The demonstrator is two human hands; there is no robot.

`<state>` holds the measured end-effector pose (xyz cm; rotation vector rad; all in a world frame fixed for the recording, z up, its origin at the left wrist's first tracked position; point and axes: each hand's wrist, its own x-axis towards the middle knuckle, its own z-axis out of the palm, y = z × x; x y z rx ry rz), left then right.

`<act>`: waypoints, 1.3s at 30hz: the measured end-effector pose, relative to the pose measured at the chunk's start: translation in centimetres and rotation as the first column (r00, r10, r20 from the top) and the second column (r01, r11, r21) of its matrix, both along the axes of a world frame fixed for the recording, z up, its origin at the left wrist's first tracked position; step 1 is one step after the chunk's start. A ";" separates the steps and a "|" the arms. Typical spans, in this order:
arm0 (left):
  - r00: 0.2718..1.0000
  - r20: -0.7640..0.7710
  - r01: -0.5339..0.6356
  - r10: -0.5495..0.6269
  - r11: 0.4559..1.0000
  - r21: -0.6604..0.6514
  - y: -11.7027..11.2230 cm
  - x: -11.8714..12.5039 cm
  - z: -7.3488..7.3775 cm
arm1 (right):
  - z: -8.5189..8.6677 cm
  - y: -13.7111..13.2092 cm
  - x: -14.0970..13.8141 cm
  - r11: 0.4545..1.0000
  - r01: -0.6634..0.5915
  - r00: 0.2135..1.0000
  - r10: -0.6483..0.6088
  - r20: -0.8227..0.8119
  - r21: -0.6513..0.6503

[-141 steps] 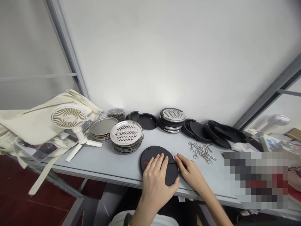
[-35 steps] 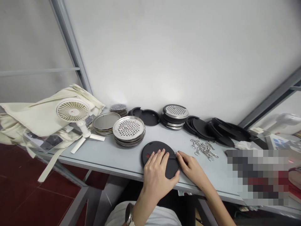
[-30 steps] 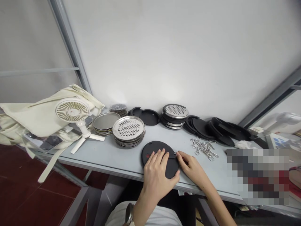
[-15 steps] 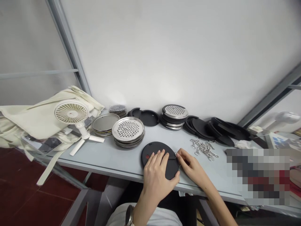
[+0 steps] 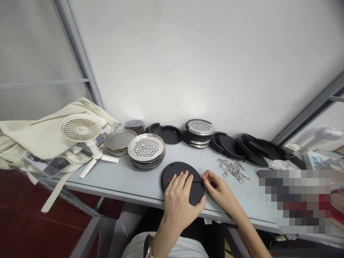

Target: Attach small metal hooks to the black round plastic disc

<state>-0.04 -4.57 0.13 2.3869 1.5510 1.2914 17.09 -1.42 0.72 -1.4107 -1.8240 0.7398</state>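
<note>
A round black plastic disc (image 5: 182, 170), with a small red spot and a straight seam, lies near the table's front edge. Across its top stretches my left hand (image 5: 178, 193), fingers pressed on the surface and thumb at the right edge, holding it in place. My right hand (image 5: 215, 184) pinches a small metal ring hook (image 5: 200, 176) against the disc's right rim; most of the hook is hidden by the fingertips. To the right is a loose pile of wire ring hooks (image 5: 233, 170). Beyond my left hand stands a stack of round metal grater plates (image 5: 146, 147).
Plain metal discs (image 5: 120, 139) are stacked at the left, near a white fan (image 5: 81, 128) and a cream bag (image 5: 34, 138). Along the wall are a stack of black-rimmed graters (image 5: 200, 128) and several black plastic discs (image 5: 231, 145). A blurred patch covers the right end.
My right fingertips have shifted very slightly at the ring hook, and less of the ring shows. The black disc and my left hand stay where they were.
</note>
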 end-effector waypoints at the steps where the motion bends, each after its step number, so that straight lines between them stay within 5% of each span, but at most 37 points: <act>1: 1.000 0.000 0.000 0.000 1.000 -0.001 0.0 0.0 0.0 | 0.0 0.0 0.0 1.000 0.002 1.000 -0.002 -0.007 0.001; 39: 1.000 0.001 -0.017 0.017 1.000 0.021 0.2 0.2 0.1 | 0.4 0.1 -0.2 0.991 -0.011 0.973 -0.020 0.231 0.132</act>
